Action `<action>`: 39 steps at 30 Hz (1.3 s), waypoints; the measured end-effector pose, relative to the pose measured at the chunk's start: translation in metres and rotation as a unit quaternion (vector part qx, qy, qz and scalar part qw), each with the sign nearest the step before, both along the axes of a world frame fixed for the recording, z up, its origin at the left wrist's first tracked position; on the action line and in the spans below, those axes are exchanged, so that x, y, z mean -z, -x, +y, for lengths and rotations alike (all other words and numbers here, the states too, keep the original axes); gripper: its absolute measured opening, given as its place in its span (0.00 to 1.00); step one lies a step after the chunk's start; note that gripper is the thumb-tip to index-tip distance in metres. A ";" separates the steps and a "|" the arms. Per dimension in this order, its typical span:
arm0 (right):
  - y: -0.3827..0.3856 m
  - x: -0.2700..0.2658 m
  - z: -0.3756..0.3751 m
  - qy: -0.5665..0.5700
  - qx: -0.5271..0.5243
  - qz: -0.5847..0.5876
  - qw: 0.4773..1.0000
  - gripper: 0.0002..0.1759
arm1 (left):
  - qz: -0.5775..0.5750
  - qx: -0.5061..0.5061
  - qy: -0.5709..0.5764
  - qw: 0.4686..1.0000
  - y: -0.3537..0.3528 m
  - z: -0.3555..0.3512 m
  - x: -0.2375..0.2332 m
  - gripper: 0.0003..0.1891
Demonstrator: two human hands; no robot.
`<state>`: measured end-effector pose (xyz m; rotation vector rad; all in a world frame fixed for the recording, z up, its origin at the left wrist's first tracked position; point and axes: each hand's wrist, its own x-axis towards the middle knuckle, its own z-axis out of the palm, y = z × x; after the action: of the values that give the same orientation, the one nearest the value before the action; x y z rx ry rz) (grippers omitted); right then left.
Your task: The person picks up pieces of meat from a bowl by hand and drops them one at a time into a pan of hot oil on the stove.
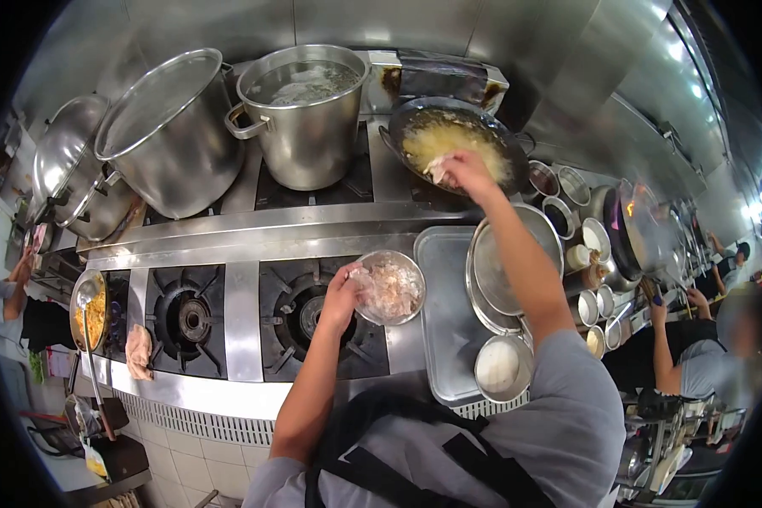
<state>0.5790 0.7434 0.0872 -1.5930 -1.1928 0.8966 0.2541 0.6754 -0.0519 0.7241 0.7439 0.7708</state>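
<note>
My left hand [345, 292] grips the left rim of a round metal bowl [418, 298], its fingers closed there. Pale pinkish, flour-coated pieces [395, 286] fill the bowl, which I hold over the front burner. My right hand [467, 172] reaches far forward over a dark wok [400, 118] on the back of the stove. Between its closed fingers is a pale floured piece [438, 169], low over the oil. Bubbling yellowish oil [449, 142] fills the wok's middle. What kind of food the pieces are, I cannot make out.
Large steel pots [309, 140] stand at the back left. A metal tray [449, 339], strainers [516, 254] and a bowl of white powder [501, 366] lie right of the burners. A crumpled cloth [139, 351] rests left. Further right, a co-worker [703, 356] handles a flaming pan [648, 224].
</note>
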 end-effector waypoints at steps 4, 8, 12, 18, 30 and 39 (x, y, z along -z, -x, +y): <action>-0.046 0.014 0.076 0.014 0.095 0.012 0.995 0.05 | 0.016 0.019 -0.003 1.000 0.005 -0.002 -0.018 0.18; -0.068 0.042 0.128 -0.069 0.164 0.176 0.968 0.05 | 0.029 0.007 -0.060 0.998 0.004 0.000 -0.016 0.18; -0.036 0.016 0.107 -0.088 0.208 0.058 0.972 0.05 | 0.037 -0.008 -0.119 0.992 -0.004 0.002 -0.018 0.15; 0.064 -0.013 -0.025 0.015 -0.194 -0.084 0.977 0.10 | 0.067 0.026 -0.198 0.978 -0.029 0.013 -0.029 0.17; 0.103 0.018 -0.099 0.026 -0.172 -0.023 0.984 0.11 | 0.140 0.035 -0.290 0.946 -0.037 0.004 -0.054 0.13; 0.045 -0.020 -0.027 -0.009 -0.082 0.047 0.995 0.03 | 0.114 -0.022 -0.248 0.962 -0.036 0.016 -0.056 0.07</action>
<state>0.5342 0.7160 0.1069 -1.4375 -1.2747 1.0509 0.2899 0.6915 0.0043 1.2691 0.7824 0.9369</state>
